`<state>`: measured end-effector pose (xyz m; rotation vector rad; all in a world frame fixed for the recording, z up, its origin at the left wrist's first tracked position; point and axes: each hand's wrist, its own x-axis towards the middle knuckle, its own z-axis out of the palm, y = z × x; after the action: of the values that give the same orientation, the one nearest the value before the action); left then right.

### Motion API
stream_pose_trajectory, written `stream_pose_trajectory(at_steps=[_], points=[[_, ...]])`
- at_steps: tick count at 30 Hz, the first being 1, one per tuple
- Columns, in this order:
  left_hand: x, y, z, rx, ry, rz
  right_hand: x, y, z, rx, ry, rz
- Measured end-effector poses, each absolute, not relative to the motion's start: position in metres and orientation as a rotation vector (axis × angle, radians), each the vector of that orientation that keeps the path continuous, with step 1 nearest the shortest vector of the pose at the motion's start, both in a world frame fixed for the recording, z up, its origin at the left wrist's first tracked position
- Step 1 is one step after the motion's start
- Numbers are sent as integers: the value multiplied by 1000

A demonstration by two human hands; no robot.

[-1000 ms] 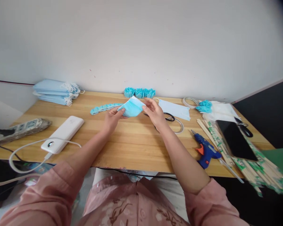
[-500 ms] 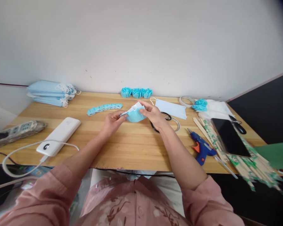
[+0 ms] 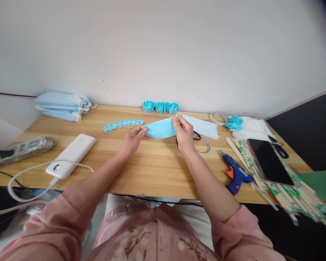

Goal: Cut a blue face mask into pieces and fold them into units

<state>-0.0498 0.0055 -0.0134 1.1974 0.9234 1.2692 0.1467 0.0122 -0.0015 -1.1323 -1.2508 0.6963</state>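
Note:
Both my hands hold one light blue face mask [image 3: 160, 130] above the middle of the wooden table [image 3: 152, 166]. My left hand [image 3: 132, 139] pinches its left end and my right hand [image 3: 183, 133] pinches its right end, so the mask is stretched flat between them. A pleated blue mask strip [image 3: 122, 124] lies just behind my left hand. Another flat mask [image 3: 203, 126] and black scissors [image 3: 196, 136] lie just beyond my right hand.
A stack of masks [image 3: 62, 105] sits back left, three blue mask rosettes [image 3: 160, 107] by the wall. A white power bank [image 3: 72, 155] with cable lies left; a blue glue gun [image 3: 236, 173], phone [image 3: 270, 161], wooden sticks [image 3: 285, 188] and tape ring [image 3: 218, 116] lie right.
The folded, bunched mask has been pulled out flat between my hands. My right hand moved right and slightly up as the mask stretched.

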Motion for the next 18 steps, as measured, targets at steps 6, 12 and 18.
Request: stream_pose_trajectory(at_steps=[6, 12, 18], points=[[-45, 3, -11, 1182, 910, 1235, 146, 5, 0, -1246, -1379, 265], [-45, 4, -11, 1162, 871, 1173, 153, 8, 2, -1258, -1443, 188], [-48, 4, -8, 1236, 878, 1099, 156, 5, 9, -1248, -1464, 184]])
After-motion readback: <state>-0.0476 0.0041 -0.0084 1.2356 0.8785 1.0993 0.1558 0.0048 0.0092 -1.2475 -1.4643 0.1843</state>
